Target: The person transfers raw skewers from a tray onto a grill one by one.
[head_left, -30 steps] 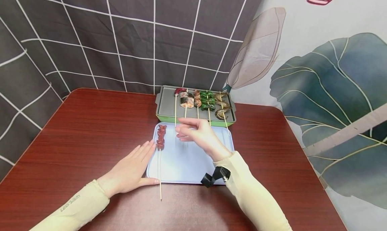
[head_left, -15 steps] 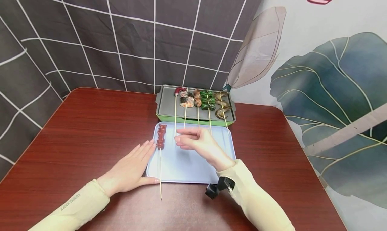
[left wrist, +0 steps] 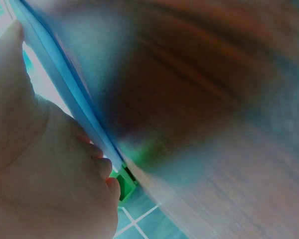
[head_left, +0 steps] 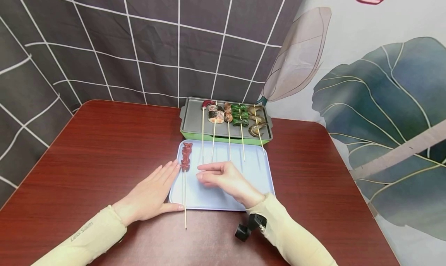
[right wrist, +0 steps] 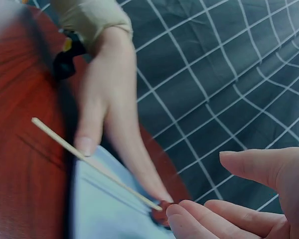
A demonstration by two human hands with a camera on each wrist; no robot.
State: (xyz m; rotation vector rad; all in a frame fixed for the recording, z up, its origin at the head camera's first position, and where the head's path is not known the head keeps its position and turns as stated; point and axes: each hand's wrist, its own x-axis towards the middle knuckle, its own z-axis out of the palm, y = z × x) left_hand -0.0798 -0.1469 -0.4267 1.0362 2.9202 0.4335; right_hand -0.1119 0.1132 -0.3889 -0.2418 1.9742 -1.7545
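My left hand (head_left: 150, 198) lies with straight fingers against the left edge of a light blue tray (head_left: 209, 200), its thumb at the front corner. Beside those fingers, a skewer of dark red meat pieces (head_left: 186, 157) lies along the tray's left side, its bare stick reaching past the front rim. My right hand (head_left: 226, 179) hovers over the tray's middle, holding nothing. In the right wrist view its thumb (right wrist: 254, 167) stands apart from the fingers. The left wrist view shows the left hand (left wrist: 50, 149) along the tray's blue side.
Behind the tray stands a grey grill pan (head_left: 193, 122) with a green base. It holds several skewers: a red curved piece (head_left: 208, 103), a fish chunk (head_left: 216, 114), brown pieces (head_left: 228, 113), green pepper (head_left: 239, 115) and shrimp (head_left: 257, 128). Their sticks extend over the tray.
My right hand has drawn back from the skewer sticks near the grill pan towards the middle of the tray. The left hand and the meat skewer have stayed put.
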